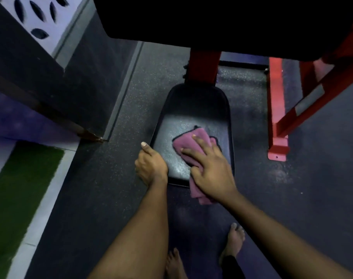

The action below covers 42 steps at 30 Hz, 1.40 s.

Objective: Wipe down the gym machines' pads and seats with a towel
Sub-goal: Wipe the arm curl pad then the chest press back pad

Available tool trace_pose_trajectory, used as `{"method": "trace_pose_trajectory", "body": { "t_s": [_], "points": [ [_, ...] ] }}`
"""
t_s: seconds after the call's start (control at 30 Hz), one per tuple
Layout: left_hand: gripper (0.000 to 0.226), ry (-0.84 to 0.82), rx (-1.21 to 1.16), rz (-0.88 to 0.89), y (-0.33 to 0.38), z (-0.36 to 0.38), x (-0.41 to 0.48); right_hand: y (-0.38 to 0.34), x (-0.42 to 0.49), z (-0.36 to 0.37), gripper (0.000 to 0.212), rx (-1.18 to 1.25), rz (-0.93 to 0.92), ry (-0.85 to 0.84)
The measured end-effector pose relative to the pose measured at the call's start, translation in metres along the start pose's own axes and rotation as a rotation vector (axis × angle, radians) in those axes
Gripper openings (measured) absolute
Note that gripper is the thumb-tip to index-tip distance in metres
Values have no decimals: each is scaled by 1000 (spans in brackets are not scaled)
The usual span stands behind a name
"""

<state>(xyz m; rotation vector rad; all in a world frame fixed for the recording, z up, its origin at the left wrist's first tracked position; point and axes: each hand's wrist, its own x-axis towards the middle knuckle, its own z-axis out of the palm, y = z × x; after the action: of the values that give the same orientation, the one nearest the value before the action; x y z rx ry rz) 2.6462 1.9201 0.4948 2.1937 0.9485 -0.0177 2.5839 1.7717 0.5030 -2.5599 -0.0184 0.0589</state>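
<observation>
**Entry: seat wipe, in progress**

Right hand (pixel 209 170): fingers spread flat, pressing the pink towel (pixel 193 146) onto the near half of the black seat (pixel 195 109).
Left hand (pixel 151 166): curled over the seat's near-left edge, bracing.
Towel tail: hangs off the front edge (not pinched).
Risk: the cloth may bunch or slip from under the palm to the floor (pixel 111 178), picking up grit.

The black padded seat (pixel 193 109) was narrower at its far end, its surface shiny, possibly damp. The mauve, dark-edged towel (pixel 184 141) lay bunched on its near right portion, one end overhanging the near edge.
</observation>
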Motion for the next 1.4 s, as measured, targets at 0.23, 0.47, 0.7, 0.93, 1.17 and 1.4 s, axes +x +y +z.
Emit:
{"method": "trace_pose_trajectory", "body": {
  "t_s": [0.23,0.47,0.7,0.93,1.17,1.4],
  "points": [
    [65,16,-2,92,-6,1,0,36,-1,-8,58,334,568,362],
    [64,-1,34,115,-8,-1,-4,6,-60,15,68,502,704,462],
    [65,18,46,152,-12,2,-4,66,12,-11,38,748,920,328],
    [63,21,46,156,-11,3,-6,42,-42,4,65,727,830,339],
    [61,35,76,158,-7,8,-1,62,39,-25,45,489,977,178],
    [59,28,52,148,-7,9,0,66,84,-31,57,382,869,192]
  ]
}}
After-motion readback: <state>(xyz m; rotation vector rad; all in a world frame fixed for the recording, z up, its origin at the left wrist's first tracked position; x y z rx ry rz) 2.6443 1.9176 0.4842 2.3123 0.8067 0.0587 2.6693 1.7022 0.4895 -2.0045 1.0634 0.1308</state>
